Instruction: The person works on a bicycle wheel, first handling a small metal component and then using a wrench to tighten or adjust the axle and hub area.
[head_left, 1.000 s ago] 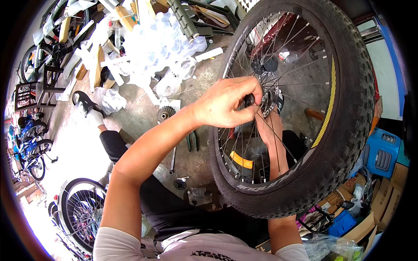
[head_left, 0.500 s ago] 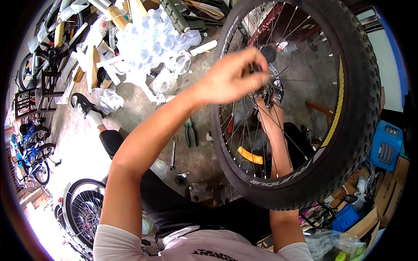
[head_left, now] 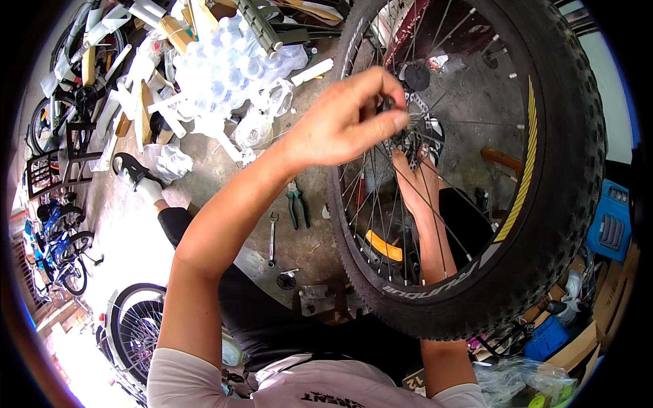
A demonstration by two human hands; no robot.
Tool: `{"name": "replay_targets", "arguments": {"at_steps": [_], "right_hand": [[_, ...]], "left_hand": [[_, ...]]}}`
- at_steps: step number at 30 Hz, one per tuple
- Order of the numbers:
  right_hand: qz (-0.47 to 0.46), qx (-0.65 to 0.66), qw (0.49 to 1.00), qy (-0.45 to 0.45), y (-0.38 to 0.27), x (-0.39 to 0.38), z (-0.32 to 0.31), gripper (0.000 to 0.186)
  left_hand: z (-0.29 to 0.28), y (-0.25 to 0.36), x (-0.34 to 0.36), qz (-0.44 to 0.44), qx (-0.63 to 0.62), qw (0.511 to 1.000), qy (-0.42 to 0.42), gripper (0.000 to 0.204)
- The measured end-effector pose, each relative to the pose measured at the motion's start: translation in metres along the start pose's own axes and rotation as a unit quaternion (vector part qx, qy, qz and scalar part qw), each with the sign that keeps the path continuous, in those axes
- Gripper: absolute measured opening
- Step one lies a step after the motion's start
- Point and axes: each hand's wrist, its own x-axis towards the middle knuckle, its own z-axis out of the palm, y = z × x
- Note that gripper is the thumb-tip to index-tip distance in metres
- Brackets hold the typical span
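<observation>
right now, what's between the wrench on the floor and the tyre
In the head view, green-handled pliers lie on the floor between the wrench and tyre, plus a small pale piece I can't identify.

A bicycle workshop is indicated, a crowded and well-used one. A loose wheel [head_left: 568, 170] with a knobbly tyre is handled above a bare concrete floor [head_left: 320, 234], on which a spanner [head_left: 272, 241], pliers [head_left: 296, 206] and a round part [head_left: 287, 280] are scattered. Blue bikes [head_left: 54, 231] are parked at the far left, lit by strong light from that side, and another wheel [head_left: 139, 333] is seen below them. At the upper left, a dark bike [head_left: 85, 100] is half hidden by packing [head_left: 107, 136]. At the right, cardboard [head_left: 575, 350], a blue case [head_left: 609, 228] and a blue basket [head_left: 546, 338] are crowded together.
</observation>
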Motion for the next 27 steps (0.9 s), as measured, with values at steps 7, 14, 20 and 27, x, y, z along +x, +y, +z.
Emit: {"name": "replay_targets", "arguments": {"at_steps": [7, 14, 20, 27], "right_hand": [[-0.008, 0.110, 0.994, -0.021, 0.006, 0.007, 0.016, 0.026], [-0.029, 0.014, 0.999, 0.002, 0.014, 0.010, 0.009, 0.041], [0.048, -0.088, 0.995, 0.022, -0.003, 0.000, -0.019, 0.056], [0.059, -0.046, 0.997, -0.023, -0.005, 0.009, 0.008, 0.060]], "left_hand": [[0.005, 0.016, -0.041, 0.050, 0.045, 0.996, -0.055, 0.019], [0.004, 0.008, 0.006, -0.106, -0.038, 0.994, -0.008, 0.019], [0.006, -0.051, 0.085, -0.084, -0.078, 0.988, 0.102, 0.019], [-0.006, -0.210, 0.015, -0.311, 0.000, 0.937, 0.158, 0.025]]}}
